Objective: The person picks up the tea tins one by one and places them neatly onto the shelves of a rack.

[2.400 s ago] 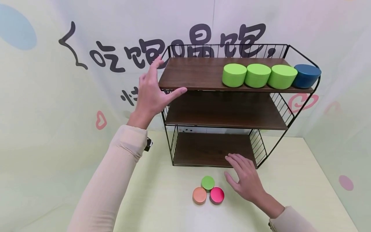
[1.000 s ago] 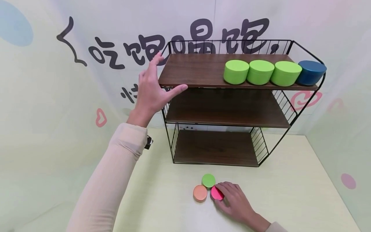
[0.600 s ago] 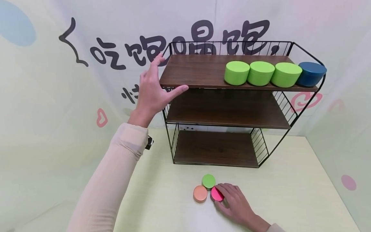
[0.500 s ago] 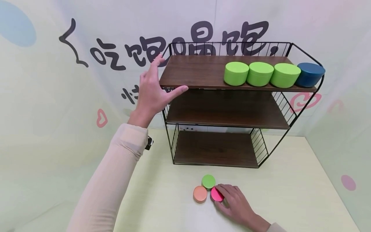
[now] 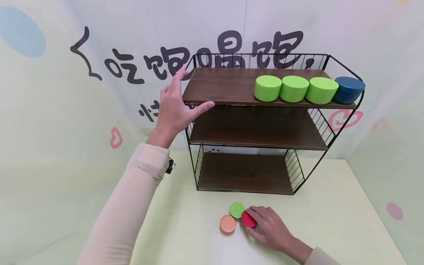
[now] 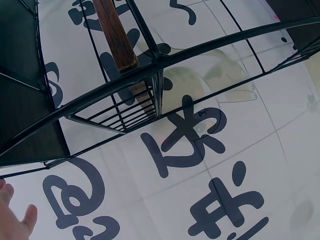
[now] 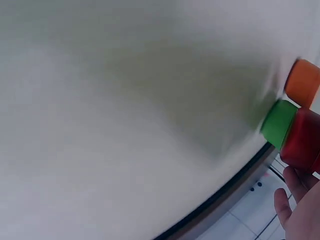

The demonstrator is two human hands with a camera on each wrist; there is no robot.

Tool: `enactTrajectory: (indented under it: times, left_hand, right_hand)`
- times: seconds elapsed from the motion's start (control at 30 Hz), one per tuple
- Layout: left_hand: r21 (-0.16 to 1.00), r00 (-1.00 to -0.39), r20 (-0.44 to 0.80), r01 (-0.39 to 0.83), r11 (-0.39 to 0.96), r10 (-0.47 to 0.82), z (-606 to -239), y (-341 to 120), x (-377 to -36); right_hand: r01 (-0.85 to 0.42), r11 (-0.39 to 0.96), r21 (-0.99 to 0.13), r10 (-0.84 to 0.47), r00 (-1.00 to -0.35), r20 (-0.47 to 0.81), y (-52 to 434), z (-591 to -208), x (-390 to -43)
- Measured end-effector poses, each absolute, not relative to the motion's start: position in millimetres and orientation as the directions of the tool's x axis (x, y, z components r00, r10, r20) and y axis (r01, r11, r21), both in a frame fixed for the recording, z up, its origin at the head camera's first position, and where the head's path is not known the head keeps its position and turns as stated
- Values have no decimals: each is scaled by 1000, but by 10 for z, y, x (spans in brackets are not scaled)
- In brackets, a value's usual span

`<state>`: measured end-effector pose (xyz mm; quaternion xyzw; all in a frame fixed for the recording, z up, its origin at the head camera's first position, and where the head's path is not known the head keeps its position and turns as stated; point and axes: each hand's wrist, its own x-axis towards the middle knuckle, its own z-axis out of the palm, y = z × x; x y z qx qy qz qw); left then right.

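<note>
Right grip [image 5: 269, 229] clamped on the red tin [image 5: 248, 219], in front of the rack [image 5: 245, 171]; left grip [image 5: 173, 106] spread at the rack's upper left corner. Best keep the red tin level, easing clear of the green tin [image 5: 237, 210]. Right wrist view shows the red tin's side, mostly hidden from head view

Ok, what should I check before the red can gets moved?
1. Right hand has the red can: ok, thumb and fingers hold it.
2. Red can is off the table: cannot tell.
3. Red can is well clear of the nearby green can: not ok, hardly any gap shows.
4. Left hand is steadying the rack: cannot tell, it's spread by the top left corner.
5. Three green cans and blue can up top stand upright: ok.
</note>
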<state>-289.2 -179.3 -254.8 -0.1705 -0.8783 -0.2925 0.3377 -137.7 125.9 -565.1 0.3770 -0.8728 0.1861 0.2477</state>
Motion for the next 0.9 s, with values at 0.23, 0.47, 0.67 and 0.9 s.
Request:
enactTrajectory:
  times: [0.23, 0.47, 0.67, 0.9]
  left_hand:
    - [406, -717, 691, 495, 768, 97, -2562, -1813, -2890]
    - [399, -713, 693, 499, 769, 103, -2568, -1809, -2892]
    - [402, -711, 696, 504, 765, 103, -2563, -1812, -2895]
    - [398, -705, 701, 508, 763, 104, -2562, -1810, -2894]
  right_hand:
    - [-789, 609, -85, -612, -535, 582, 1210, -5427, -1458]
    - [-816, 576, -44, -655, -493, 572, 1172, -5135, -1538]
    - [-832, 554, -10, -663, -448, 600, 1176, -4794, -1678]
    - [-842, 537, 62, -682, -389, 620, 1185, -4507, -1783]
